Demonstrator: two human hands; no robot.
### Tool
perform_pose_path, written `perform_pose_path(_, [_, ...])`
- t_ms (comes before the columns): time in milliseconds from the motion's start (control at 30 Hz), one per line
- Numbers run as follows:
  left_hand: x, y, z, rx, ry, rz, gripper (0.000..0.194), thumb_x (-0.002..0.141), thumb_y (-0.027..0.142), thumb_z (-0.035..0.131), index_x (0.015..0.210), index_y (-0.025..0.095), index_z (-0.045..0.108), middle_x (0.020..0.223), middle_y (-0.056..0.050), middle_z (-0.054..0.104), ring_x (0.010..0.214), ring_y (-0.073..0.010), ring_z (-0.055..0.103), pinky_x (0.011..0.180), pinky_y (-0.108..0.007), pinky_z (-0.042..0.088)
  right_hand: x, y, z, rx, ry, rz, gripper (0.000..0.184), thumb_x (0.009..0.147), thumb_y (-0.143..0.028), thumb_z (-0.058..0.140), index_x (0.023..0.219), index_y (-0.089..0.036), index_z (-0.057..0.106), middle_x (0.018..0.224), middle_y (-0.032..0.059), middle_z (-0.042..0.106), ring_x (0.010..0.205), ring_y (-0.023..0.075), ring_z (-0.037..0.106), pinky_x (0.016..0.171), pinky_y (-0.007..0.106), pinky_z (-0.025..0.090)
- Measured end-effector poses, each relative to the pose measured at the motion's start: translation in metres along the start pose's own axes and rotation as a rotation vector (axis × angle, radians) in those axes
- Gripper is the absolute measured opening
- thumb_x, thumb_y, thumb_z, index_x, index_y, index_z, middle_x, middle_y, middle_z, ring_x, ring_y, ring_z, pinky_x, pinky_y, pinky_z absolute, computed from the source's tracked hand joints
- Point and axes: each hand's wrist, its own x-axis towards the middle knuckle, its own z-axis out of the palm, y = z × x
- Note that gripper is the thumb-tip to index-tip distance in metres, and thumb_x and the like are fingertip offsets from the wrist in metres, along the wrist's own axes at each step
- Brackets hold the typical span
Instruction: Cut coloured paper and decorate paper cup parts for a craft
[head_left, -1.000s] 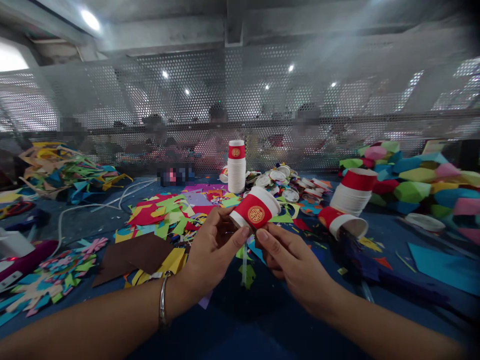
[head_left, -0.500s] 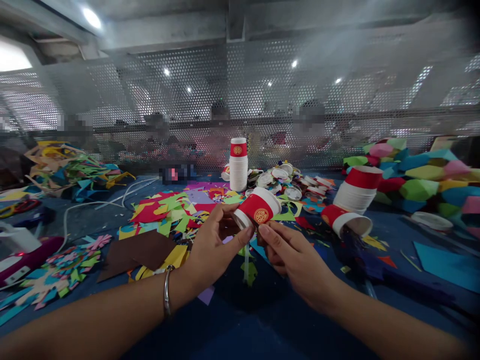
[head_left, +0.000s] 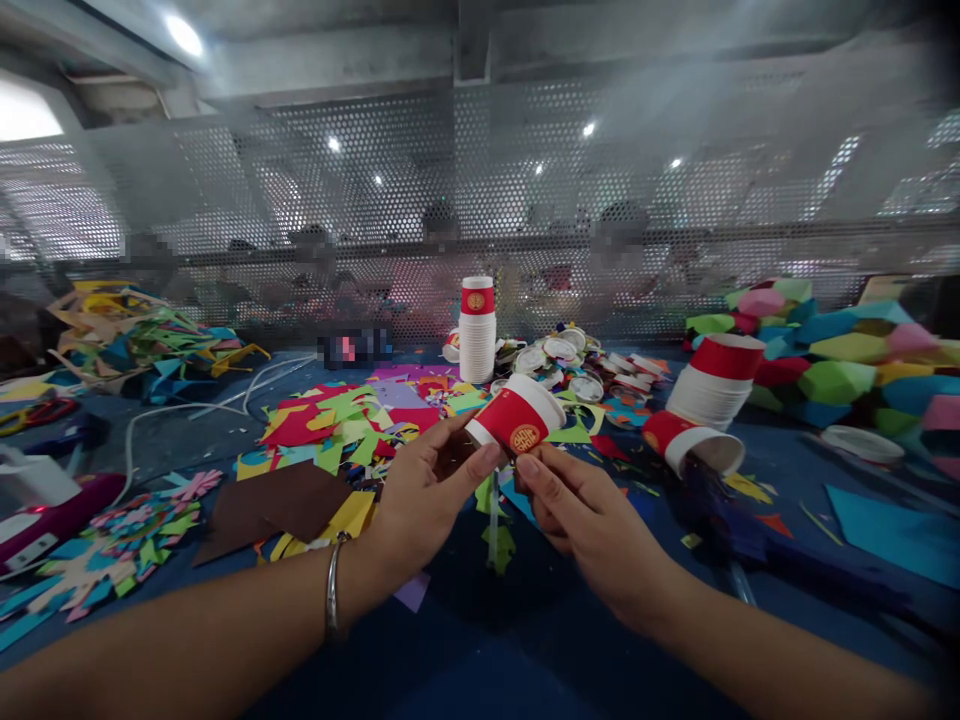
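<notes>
A red and white paper cup (head_left: 517,415) with a gold emblem is held tilted above the blue table, its mouth pointing up and to the right. My left hand (head_left: 427,490) pinches the cup's base from the left, a metal bangle on that wrist. My right hand (head_left: 581,515) grips the cup's lower side from the right, thumb close under the emblem. The two thumbs almost meet below the cup.
A tall stack of paper cups (head_left: 476,330) stands at the back centre; a leaning stack (head_left: 712,385) and a tipped cup (head_left: 690,445) lie to the right. Cut coloured paper scraps (head_left: 330,420), cup lids (head_left: 570,360), folded paper shapes (head_left: 832,360) and a perforated metal screen (head_left: 480,200) surround the table.
The cup has turned a little in my fingers, so the gold emblem sits lower and further right. Both hands stay in nearly the same place.
</notes>
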Motion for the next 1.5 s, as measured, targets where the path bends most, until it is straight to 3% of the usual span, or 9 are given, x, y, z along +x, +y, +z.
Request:
perform_pose_path(133, [-0.001, 0.001, 0.001, 0.077, 0.016, 0.008, 0.042, 0.088, 0.041, 0.071, 0.123, 0.018, 0.065, 0.101, -0.007, 0.073, 0.092, -0.0207, 0.067, 0.085, -0.034, 0.054, 0.0, 0.001, -0.001, -0.028, 0.002, -0.018, 0.042, 0.096, -0.057, 0.056, 0.076, -0.021, 0.045, 0.059, -0.0092, 0.029, 0.05, 0.0075, 0.02, 0.042, 0.021, 0.016])
perform_pose_path(300, [-0.003, -0.002, 0.0, 0.11, 0.022, 0.033, 0.051, 0.086, 0.04, 0.074, 0.131, 0.019, 0.059, 0.111, -0.009, 0.073, 0.098, -0.0231, 0.07, 0.091, -0.039, 0.056, 0.001, 0.001, 0.0, -0.027, 0.011, -0.014, 0.043, 0.095, -0.059, 0.057, 0.076, -0.022, 0.045, 0.059, -0.009, 0.029, 0.05, 0.0081, 0.019, 0.042, 0.022, 0.015])
perform_pose_path(500, [-0.008, -0.001, 0.0, 0.302, 0.059, 0.164, 0.044, 0.086, 0.036, 0.074, 0.127, 0.024, 0.062, 0.116, -0.008, 0.071, 0.104, -0.0241, 0.069, 0.096, -0.041, 0.054, -0.001, -0.002, 0.003, -0.023, 0.005, -0.015, 0.044, 0.094, -0.059, 0.057, 0.075, -0.022, 0.043, 0.059, -0.0094, 0.027, 0.05, 0.0081, 0.017, 0.041, 0.022, 0.015])
perform_pose_path(667, [-0.004, 0.0, 0.003, 0.067, 0.059, 0.03, 0.058, 0.085, 0.039, 0.075, 0.136, 0.021, 0.056, 0.121, -0.011, 0.071, 0.104, -0.0237, 0.069, 0.093, -0.039, 0.056, 0.003, -0.004, 0.002, -0.035, 0.014, -0.033, 0.042, 0.094, -0.059, 0.057, 0.077, -0.022, 0.045, 0.06, -0.0091, 0.028, 0.049, 0.0082, 0.018, 0.041, 0.022, 0.014])
perform_pose_path(767, [0.001, 0.0, 0.003, -0.032, -0.001, -0.038, 0.048, 0.089, 0.041, 0.071, 0.132, 0.021, 0.061, 0.123, -0.01, 0.071, 0.109, -0.0235, 0.068, 0.098, -0.039, 0.053, 0.004, -0.003, 0.001, -0.047, 0.019, -0.037, 0.042, 0.094, -0.059, 0.058, 0.076, -0.022, 0.045, 0.06, -0.0087, 0.029, 0.049, 0.0081, 0.018, 0.041, 0.023, 0.014])
perform_pose_path(867, [0.003, 0.001, 0.002, -0.016, -0.068, -0.024, 0.039, 0.091, 0.04, 0.068, 0.126, 0.022, 0.066, 0.121, -0.008, 0.072, 0.11, -0.0228, 0.067, 0.1, -0.038, 0.052, 0.003, -0.001, 0.0, -0.055, 0.016, -0.043, 0.043, 0.094, -0.059, 0.057, 0.075, -0.022, 0.045, 0.06, -0.0084, 0.03, 0.05, 0.0084, 0.019, 0.042, 0.023, 0.016])
perform_pose_path(1133, [-0.002, 0.007, 0.003, 0.07, -0.025, 0.037, 0.039, 0.088, 0.037, 0.071, 0.125, 0.022, 0.067, 0.108, -0.006, 0.075, 0.094, -0.0212, 0.07, 0.087, -0.035, 0.056, 0.0, -0.002, 0.001, -0.079, 0.017, -0.039, 0.045, 0.094, -0.061, 0.057, 0.073, -0.023, 0.043, 0.06, -0.0085, 0.029, 0.05, 0.0089, 0.018, 0.041, 0.023, 0.016])
perform_pose_path(1333, [0.001, 0.002, -0.001, 0.104, -0.002, 0.021, 0.052, 0.085, 0.037, 0.074, 0.133, 0.022, 0.062, 0.112, -0.008, 0.074, 0.098, -0.0238, 0.071, 0.091, -0.041, 0.057, 0.002, -0.004, 0.002, -0.067, 0.028, -0.038, 0.044, 0.091, -0.062, 0.058, 0.075, -0.023, 0.046, 0.06, -0.0079, 0.03, 0.049, 0.009, 0.02, 0.041, 0.023, 0.016])
perform_pose_path(1500, [-0.001, -0.002, -0.001, 0.205, 0.031, 0.053, 0.058, 0.084, 0.037, 0.075, 0.137, 0.023, 0.059, 0.118, -0.009, 0.072, 0.098, -0.0243, 0.071, 0.088, -0.04, 0.058, 0.002, -0.001, 0.002, -0.043, 0.036, -0.032, 0.044, 0.092, -0.062, 0.058, 0.077, -0.022, 0.047, 0.059, -0.0086, 0.029, 0.049, 0.0086, 0.021, 0.041, 0.022, 0.017])
